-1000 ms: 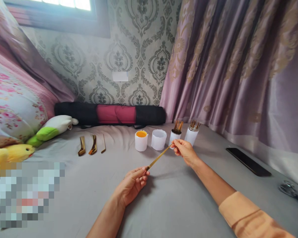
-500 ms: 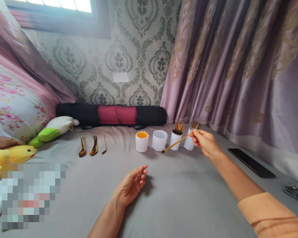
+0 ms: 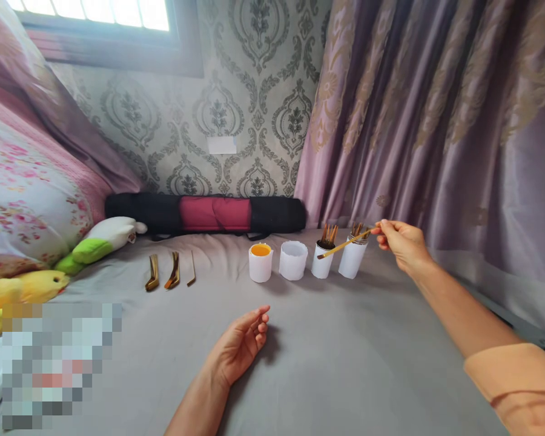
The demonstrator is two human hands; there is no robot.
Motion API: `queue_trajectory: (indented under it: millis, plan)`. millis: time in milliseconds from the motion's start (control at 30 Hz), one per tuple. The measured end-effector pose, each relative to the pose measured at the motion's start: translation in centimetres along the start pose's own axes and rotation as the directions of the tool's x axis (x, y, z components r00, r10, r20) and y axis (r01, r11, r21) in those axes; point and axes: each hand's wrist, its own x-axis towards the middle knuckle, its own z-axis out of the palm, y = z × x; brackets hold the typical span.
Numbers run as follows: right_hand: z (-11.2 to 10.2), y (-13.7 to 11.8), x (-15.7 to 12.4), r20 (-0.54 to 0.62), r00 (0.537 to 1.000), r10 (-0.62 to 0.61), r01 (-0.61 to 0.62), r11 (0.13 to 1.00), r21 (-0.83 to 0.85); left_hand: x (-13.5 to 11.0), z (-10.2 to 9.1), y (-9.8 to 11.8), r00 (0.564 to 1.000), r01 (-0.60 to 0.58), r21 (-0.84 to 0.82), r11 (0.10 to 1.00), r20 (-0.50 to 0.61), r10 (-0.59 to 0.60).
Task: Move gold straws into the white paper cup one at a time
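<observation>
My right hand [image 3: 403,245] pinches a thin paintbrush [image 3: 345,243] by its end. The brush slants down to the left, its dark tip in front of a white cup of upright brushes [image 3: 322,261]. Nearer that hand stands another white cup [image 3: 352,261], also with brushes in it. To their left are a white, translucent-looking cup [image 3: 293,261] and a white cup with an orange inside [image 3: 260,266]. My left hand [image 3: 245,345] rests on the grey sheet, holding nothing, its fingers loosely curled and a little apart.
Two bundles of thin brushes [image 3: 151,274] [image 3: 173,271] and a single one [image 3: 191,269] lie at the left on the grey sheet [image 3: 327,363]. A black and red rolled bag [image 3: 215,213] lines the wall. Plush toys [image 3: 27,287] sit at the left; curtains [image 3: 418,121] hang right.
My right hand has moved right and slightly up with the paintbrush, whose tip has gone from near the translucent cup to the brush cup. My left hand stays almost where it was.
</observation>
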Motion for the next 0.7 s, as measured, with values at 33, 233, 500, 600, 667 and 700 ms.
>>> queue_trajectory:
  millis: [33,233,500,600,667,700]
  plan:
    - [0.0,-0.3,0.2,-0.015,1.000,-0.019,0.019,1.000,-0.014,0.1,-0.1,0.0,1.000,0.000,-0.001,1.000,0.005,0.000]
    - [0.2,-1.6,1.8,-0.070,0.988,-0.136,0.129,0.987,-0.095,0.3,-0.2,-0.1,1.000,-0.005,0.004,1.000,0.017,0.005]
    - [0.6,-0.4,3.7,-0.024,0.947,-0.319,0.299,0.909,-0.291,0.1,-0.1,0.0,1.000,-0.008,-0.003,1.000,0.000,0.008]
    - [1.1,-0.1,3.9,0.020,0.927,-0.373,0.353,0.857,-0.374,0.0,0.0,0.0,1.000,-0.008,-0.004,1.000,-0.006,0.008]
    - [1.5,-0.3,3.8,0.050,0.918,-0.393,0.376,0.824,-0.424,0.0,0.1,0.1,1.000,-0.009,-0.003,1.000,-0.015,0.009]
    - [1.8,-0.4,3.7,0.068,0.913,-0.402,0.388,0.806,-0.447,-0.1,0.2,0.1,1.000,-0.010,-0.001,1.000,-0.021,0.010]
